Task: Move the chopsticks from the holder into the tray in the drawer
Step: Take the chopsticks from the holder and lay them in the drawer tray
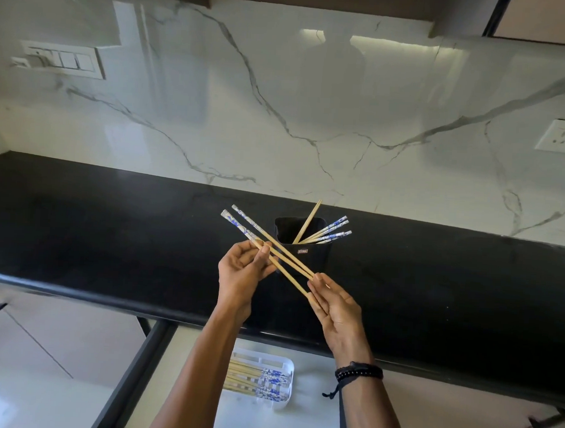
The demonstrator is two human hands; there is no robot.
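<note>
Nearest the camera, an open drawer (pixel 250 418) sits below the tabletop edge, and in it lies a white tray (pixel 284 369) already holding several chopsticks (pixel 259 378) laid side by side, their blue-and-white patterned ends pointing right. Two bare forearms rise over the drawer; the right one wears a dark beaded bracelet (pixel 359 372) at the wrist. Above the front edge of the black tabletop (pixel 109 237), both hands share a pair of chopsticks (pixel 274 251) held in the air, slanting from upper left to lower right, with the patterned ends at the upper left. The left hand (pixel 243 274) is closed on the pair near its middle, thumb pressed on top. The right hand (pixel 338 310) has its fingers mostly extended, and the plain tips rest against its fingers; whether it truly pinches them cannot be told. Just behind the hands stands a black holder (pixel 318 251) on the tabletop, with more chopsticks (pixel 327 234) leaning out to its right and one plain stick standing steeper. Beyond rises a white marble wall (pixel 313 101) with a switch panel (pixel 61 60) at the left and a socket (pixel 562 135) at the right.
</note>
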